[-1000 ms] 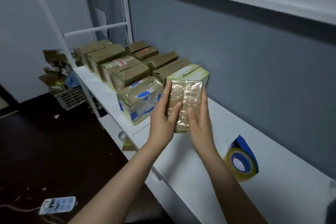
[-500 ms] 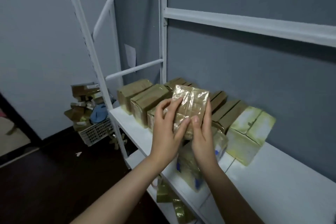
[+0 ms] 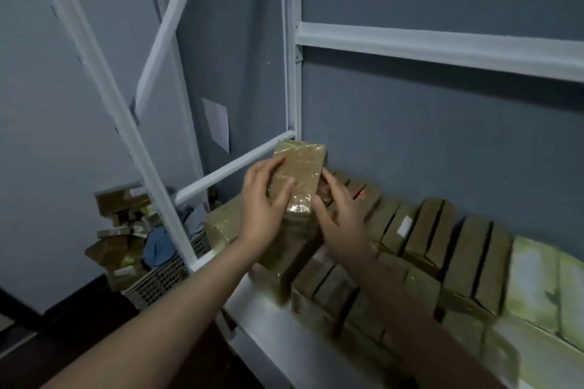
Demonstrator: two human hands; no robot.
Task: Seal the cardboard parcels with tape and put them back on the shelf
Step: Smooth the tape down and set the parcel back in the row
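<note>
A small cardboard parcel [image 3: 298,169] wrapped in glossy clear tape is held upright above the left end of the row of parcels [image 3: 420,240] on the white shelf [image 3: 268,322]. My left hand [image 3: 265,202] grips its left side, thumb across the front. My right hand [image 3: 341,218] holds its lower right edge with thumb and fingers. The parcel's bottom end is hidden behind my hands. Two rows of brown taped boxes fill the shelf, with pale greenish boxes [image 3: 543,287] at the right.
White metal shelf uprights [image 3: 290,73], a diagonal brace [image 3: 167,28] and a crossbar [image 3: 442,47] frame the shelf. A plastic crate [image 3: 164,275] and a heap of loose boxes [image 3: 117,230] sit on the dark floor at left. Grey wall behind.
Both hands have carried the taped parcel leftward along the shelf and higher, from the right end of the row to above its left end. The tape roll is out of view.
</note>
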